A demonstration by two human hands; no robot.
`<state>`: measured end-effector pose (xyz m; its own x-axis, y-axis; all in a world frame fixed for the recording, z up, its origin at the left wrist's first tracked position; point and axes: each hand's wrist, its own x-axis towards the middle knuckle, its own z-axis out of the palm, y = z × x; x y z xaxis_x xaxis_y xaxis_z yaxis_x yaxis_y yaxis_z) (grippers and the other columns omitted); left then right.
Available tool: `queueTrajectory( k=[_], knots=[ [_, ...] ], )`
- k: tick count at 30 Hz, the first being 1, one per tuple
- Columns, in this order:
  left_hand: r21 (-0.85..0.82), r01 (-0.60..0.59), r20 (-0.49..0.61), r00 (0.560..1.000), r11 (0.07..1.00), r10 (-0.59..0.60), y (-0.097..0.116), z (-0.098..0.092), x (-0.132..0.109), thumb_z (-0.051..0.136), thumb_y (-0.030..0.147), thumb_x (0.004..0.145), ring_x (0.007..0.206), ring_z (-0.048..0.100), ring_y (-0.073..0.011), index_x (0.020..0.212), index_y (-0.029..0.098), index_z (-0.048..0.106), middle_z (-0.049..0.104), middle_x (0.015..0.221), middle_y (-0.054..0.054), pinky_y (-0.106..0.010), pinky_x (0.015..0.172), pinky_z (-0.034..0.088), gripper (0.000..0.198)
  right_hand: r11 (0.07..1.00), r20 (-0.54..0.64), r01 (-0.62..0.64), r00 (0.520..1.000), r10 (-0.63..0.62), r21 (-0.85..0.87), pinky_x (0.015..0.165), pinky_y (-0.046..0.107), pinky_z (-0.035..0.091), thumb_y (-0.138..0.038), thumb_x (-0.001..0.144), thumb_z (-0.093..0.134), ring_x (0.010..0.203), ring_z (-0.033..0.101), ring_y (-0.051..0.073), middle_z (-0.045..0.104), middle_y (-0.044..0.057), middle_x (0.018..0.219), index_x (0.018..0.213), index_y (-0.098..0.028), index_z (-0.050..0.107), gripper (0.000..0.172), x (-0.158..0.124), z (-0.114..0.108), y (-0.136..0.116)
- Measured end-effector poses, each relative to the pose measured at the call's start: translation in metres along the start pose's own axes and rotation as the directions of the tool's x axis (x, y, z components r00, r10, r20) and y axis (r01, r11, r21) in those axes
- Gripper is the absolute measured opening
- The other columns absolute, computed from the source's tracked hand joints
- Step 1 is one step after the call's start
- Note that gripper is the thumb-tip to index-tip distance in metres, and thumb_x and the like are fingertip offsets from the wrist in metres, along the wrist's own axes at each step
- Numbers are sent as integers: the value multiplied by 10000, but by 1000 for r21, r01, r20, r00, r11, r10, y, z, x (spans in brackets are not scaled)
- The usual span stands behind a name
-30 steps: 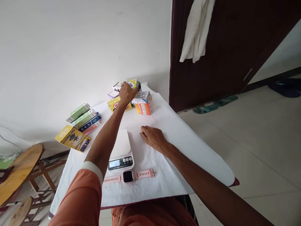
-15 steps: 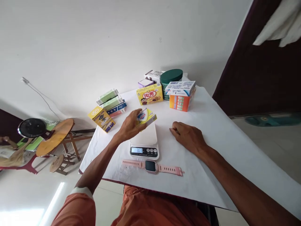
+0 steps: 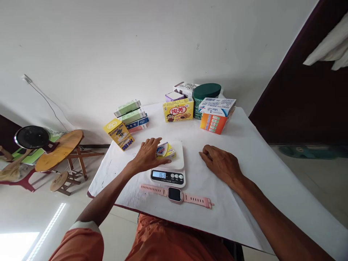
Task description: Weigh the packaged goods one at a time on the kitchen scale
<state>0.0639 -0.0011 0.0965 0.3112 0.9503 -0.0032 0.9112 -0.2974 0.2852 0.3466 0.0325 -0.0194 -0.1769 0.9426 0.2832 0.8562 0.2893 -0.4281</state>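
A small yellow and white soap box (image 3: 169,150) lies on the white platform of a kitchen scale (image 3: 178,163), whose lit display reads 363. My left hand (image 3: 148,154) is at the box's left side, fingers and thumb spread apart around it; whether the thumb touches the box I cannot tell. Curled with its fingers closed, my right hand (image 3: 221,163) rests on the table to the right of the scale, and no object shows in it. A pink-strapped smartwatch (image 3: 174,194) is laid out flat in front of the scale.
Behind the scale stand a yellow snack box (image 3: 178,110), an orange and white box (image 3: 214,123) and a green lidded tub (image 3: 207,90). At left are a yellow carton (image 3: 119,134) and several stacked slim boxes (image 3: 133,117). A wooden stool (image 3: 59,181) and a person's arm show beyond.
My left hand has lowered the soap box onto the scale and its fingers have spread. The right hand stays in place on the table. The view has shifted slightly.
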Motion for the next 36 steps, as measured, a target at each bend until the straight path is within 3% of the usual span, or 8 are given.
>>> queueTrajectory(
  k=[4, 7, 11, 14, 17, 21, 26, 36],
  knots=[
    [117, 32, 38, 999, 993, -37, 2, -4, 6, 788, 450, 869, 1189, 648, -344, 1282, 183, 632, 707, 1275, -145, -522, 1041, 516, 516, 1000, -3, 11, 1000, -11, 3, 597, 301, 318, -311, 976, 507, 657, 598, 182, 709, 31, 816, 842, -236, 566, 165, 0, 0, 0],
    [120, -17, -53, 998, 993, 23, -7, -24, 15, 761, 472, 884, 1131, 684, -302, 1232, 218, 648, 721, 1242, -114, -460, 995, 543, 445, 1000, -14, 27, 1000, -27, 9, 599, 297, 313, -301, 980, 491, 651, 590, 178, 699, 28, 807, 830, -238, 547, 172, 0, 0, 0],
    [189, -5, -272, 961, 982, 57, -33, -85, 47, 736, 468, 892, 1216, 650, -289, 1297, 220, 641, 700, 1304, -107, -433, 1063, 506, 484, 999, -52, 47, 998, -47, 3, 594, 296, 296, -306, 986, 480, 638, 574, 176, 683, 28, 790, 823, -240, 531, 183, -1, 2, 1],
    [233, 146, -276, 958, 961, -79, -62, -133, 81, 730, 491, 873, 1189, 644, -299, 1325, 216, 653, 690, 1310, -106, -437, 1055, 500, 534, 998, -67, 56, 996, -56, -3, 586, 295, 282, -300, 982, 483, 607, 549, 171, 669, 27, 760, 821, -239, 526, 178, -2, 4, 3],
    [257, 268, -238, 949, 928, -208, -94, -161, 110, 755, 457, 845, 1196, 626, -287, 1290, 209, 692, 684, 1316, -101, -396, 1059, 486, 513, 998, -74, 67, 995, -67, 4, 583, 290, 279, -304, 982, 485, 593, 538, 166, 669, 27, 756, 813, -238, 517, 185, -2, 6, 4],
    [247, 388, -184, 918, 888, -350, -131, -165, 129, 783, 446, 831, 1085, 646, -236, 1303, 210, 711, 706, 1238, -75, -324, 965, 508, 533, 998, -74, 66, 995, -65, 12, 583, 292, 289, -316, 986, 476, 603, 547, 169, 679, 31, 768, 817, -237, 526, 193, -3, 5, 5],
    [280, 446, -151, 895, 850, -420, -154, -161, 131, 873, 489, 720, 1030, 644, -248, 1220, 202, 747, 722, 1122, -71, -332, 927, 517, 590, 998, -86, 63, 994, -61, 12, 583, 305, 300, -323, 988, 461, 612, 553, 175, 681, 39, 773, 832, -236, 569, 209, -4, 5, 4],
    [337, 490, -156, 871, 804, -466, -151, -156, 122, 852, 437, 707, 1279, 564, -347, 1208, 230, 701, 648, 1271, -126, -444, 1071, 484, 562, 999, -62, 39, 997, -39, 9, 596, 291, 282, -298, 986, 477, 617, 550, 166, 670, 26, 774, 831, -229, 552, 186, -3, 5, 2]
  ],
)
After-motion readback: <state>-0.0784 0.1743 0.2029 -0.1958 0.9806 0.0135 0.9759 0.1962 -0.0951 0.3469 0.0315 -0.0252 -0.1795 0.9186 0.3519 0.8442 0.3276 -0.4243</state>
